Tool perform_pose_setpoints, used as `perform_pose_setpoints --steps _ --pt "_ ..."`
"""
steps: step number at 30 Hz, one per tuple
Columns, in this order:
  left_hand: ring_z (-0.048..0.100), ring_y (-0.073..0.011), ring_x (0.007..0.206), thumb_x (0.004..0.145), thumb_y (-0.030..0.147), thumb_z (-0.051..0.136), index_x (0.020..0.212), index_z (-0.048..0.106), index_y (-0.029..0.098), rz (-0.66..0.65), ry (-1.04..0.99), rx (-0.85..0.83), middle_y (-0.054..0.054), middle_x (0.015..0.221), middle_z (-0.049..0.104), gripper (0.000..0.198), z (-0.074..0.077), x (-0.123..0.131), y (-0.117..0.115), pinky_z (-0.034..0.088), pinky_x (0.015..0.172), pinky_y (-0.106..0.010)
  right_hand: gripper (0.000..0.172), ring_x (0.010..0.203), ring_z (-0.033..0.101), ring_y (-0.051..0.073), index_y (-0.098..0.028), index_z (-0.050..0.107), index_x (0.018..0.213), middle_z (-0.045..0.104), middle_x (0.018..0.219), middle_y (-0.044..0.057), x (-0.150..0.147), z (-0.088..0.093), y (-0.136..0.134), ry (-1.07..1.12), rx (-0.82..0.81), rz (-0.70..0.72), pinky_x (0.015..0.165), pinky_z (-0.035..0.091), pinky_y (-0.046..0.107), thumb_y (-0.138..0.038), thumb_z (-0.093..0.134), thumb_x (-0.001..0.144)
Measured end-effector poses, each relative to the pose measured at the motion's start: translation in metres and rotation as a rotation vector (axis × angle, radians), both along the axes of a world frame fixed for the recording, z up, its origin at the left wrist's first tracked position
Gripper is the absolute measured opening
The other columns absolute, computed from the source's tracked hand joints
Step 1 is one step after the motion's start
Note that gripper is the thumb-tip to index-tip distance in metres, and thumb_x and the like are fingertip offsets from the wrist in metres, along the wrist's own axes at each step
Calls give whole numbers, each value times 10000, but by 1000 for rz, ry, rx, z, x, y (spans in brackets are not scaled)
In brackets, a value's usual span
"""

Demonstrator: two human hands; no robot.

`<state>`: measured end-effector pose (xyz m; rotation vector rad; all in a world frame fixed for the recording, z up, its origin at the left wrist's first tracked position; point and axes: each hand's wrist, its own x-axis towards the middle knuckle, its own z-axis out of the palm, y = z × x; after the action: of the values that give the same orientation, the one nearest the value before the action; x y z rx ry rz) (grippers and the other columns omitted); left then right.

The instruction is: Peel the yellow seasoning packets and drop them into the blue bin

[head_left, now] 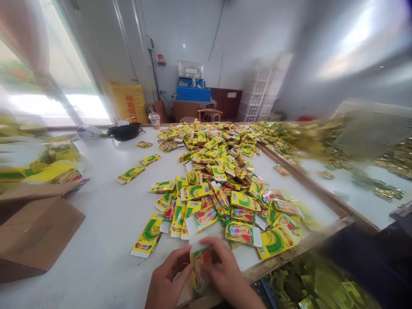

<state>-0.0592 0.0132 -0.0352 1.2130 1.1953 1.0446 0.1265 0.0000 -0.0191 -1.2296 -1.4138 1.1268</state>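
My left hand [165, 281] and my right hand [227, 272] meet at the near edge of the white table [106, 227]. Both pinch one small yellow-green-and-red flat carton [200, 266] between them. The carton is blurred by motion. Just beyond my hands spreads a big heap of the same flat cartons [219, 184], running to the table's far end. A few loose cartons [131, 174] lie apart to the left of the heap.
An open cardboard box [35, 231] stands at the left, with blurred yellow packs behind it. A black bag [125, 131] and a plastic cup [155, 120] sit at the far edge. A wooden rail [309, 182] divides off a right table strewn with green-gold wrappers.
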Motion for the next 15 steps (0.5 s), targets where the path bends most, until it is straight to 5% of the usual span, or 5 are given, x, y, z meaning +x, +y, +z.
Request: perform_pose_setpoints --steps 9,12,15 --pt "686 -246 944 779 459 692 1053 711 218 -54 124 66 -54 970 748 366 26 11 8 564 867 -349 565 779 625 189 -263 540 1265 675 900 8 7 4 -4 60 3 -71 718 509 284 -115 631 728" --pt "677 -256 941 798 524 647 1040 748 222 -33 55 -5 -65 978 758 400 30 10 8 557 842 -348 486 793 660 224 -267 560 1262 706 905 40 13 -3 -8 134 28 -17 739 531 323 -267 660 786" --pt "688 -242 805 664 537 772 1013 774 207 -44 -136 -144 -75 876 763 481 19 12 4 552 749 -335 416 656 666 224 -265 636 1154 708 754 39 14 -13 -10 273 -58 -19 636 531 310 -484 662 800"
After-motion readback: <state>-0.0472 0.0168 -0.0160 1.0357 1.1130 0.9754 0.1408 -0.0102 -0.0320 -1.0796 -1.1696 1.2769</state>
